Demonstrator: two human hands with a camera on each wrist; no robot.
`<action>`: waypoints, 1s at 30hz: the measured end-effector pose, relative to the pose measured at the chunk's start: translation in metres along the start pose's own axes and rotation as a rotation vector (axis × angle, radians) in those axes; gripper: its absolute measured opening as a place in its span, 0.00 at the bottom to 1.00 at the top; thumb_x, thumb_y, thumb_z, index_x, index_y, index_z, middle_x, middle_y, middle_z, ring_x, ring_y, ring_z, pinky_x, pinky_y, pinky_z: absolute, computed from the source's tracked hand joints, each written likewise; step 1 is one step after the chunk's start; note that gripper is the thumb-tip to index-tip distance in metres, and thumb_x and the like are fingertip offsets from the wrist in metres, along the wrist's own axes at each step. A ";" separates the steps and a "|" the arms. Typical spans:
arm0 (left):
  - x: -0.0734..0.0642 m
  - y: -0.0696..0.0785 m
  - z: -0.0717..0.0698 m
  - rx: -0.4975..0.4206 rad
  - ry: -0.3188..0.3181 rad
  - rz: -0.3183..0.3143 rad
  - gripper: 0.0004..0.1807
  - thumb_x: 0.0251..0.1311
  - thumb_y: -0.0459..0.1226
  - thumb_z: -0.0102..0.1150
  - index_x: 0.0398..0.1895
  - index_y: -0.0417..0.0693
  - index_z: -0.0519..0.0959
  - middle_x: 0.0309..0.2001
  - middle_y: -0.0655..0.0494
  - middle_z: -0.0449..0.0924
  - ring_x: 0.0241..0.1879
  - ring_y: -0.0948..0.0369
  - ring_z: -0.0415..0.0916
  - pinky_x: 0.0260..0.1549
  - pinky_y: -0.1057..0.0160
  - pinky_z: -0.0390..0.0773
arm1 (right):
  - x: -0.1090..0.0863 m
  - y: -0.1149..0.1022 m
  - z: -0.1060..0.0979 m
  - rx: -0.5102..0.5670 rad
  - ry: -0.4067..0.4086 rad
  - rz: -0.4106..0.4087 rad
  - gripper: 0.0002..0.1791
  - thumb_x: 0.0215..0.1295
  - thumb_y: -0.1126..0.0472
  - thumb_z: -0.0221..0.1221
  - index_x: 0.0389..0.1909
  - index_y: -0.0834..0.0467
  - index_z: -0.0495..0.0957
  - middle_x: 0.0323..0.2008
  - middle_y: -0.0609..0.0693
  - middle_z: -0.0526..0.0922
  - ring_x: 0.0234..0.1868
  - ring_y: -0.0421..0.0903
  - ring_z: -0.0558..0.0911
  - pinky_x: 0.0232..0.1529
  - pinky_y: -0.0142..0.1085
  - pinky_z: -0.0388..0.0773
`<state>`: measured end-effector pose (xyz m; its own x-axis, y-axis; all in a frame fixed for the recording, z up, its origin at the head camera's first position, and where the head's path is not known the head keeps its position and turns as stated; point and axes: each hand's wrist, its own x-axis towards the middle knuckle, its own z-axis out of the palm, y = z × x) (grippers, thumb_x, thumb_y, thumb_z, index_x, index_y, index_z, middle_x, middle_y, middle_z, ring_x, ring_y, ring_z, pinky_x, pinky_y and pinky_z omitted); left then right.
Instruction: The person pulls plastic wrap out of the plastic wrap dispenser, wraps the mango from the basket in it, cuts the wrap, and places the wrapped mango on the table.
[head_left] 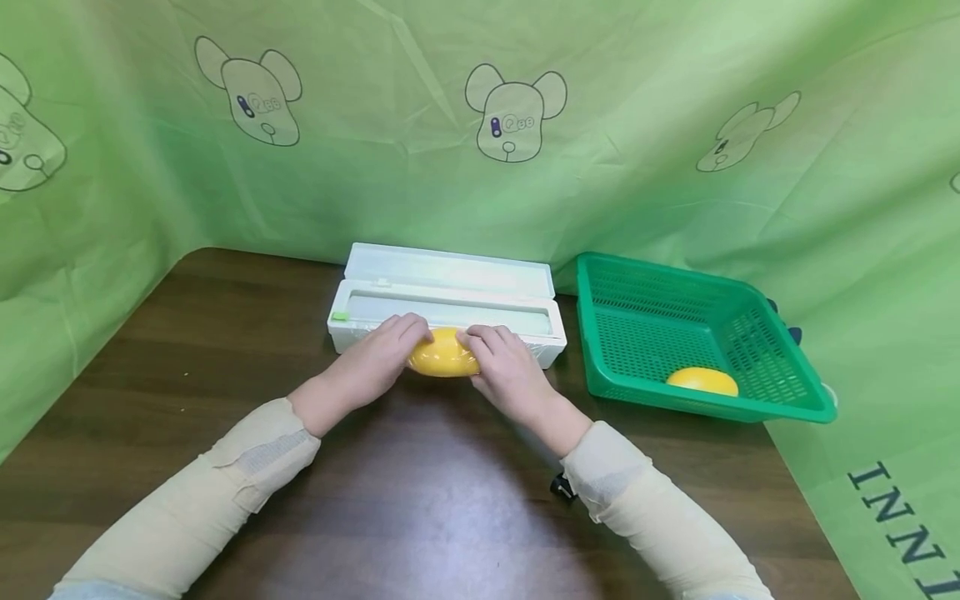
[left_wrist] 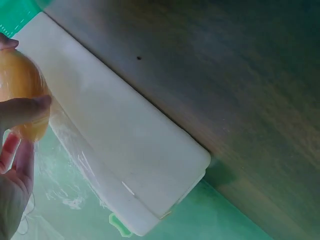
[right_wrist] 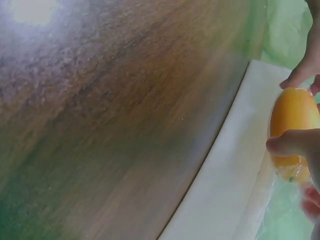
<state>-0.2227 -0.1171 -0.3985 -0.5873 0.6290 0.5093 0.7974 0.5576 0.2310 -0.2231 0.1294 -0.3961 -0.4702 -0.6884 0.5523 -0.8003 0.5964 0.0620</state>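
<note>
A yellow mango [head_left: 444, 353] is held between both hands in front of the white cling film dispenser [head_left: 447, 325]. My left hand [head_left: 382, 354] grips its left end, thumb on the near side. The right hand [head_left: 513, 371] grips the opposite end, fingers on top. Clear film clings to the mango's skin and shines in the right wrist view, where a small green spot shows at one end. More crinkled film [left_wrist: 70, 187] stretches along the dispenser's edge in the left wrist view. The dispenser's lid [head_left: 450, 268] stands raised at the back.
Right of the dispenser sits a green plastic basket [head_left: 705, 406] with another mango [head_left: 703, 381] inside. A green cloth printed with mouse heads hangs behind the brown wooden table [head_left: 420, 517]. A light green slider [head_left: 340, 317] sits at the dispenser's left end.
</note>
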 end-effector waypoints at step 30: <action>-0.001 0.000 0.003 -0.144 -0.059 -0.196 0.21 0.44 0.19 0.76 0.41 0.36 0.78 0.41 0.47 0.81 0.41 0.51 0.79 0.45 0.53 0.81 | -0.002 0.002 0.002 0.047 -0.124 0.044 0.29 0.47 0.66 0.78 0.51 0.69 0.79 0.42 0.59 0.84 0.38 0.54 0.85 0.41 0.44 0.84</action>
<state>-0.2227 -0.1164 -0.4018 -0.7363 0.5492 0.3953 0.6766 0.5915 0.4386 -0.2246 0.1312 -0.3992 -0.5451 -0.7097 0.4464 -0.7932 0.6089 -0.0005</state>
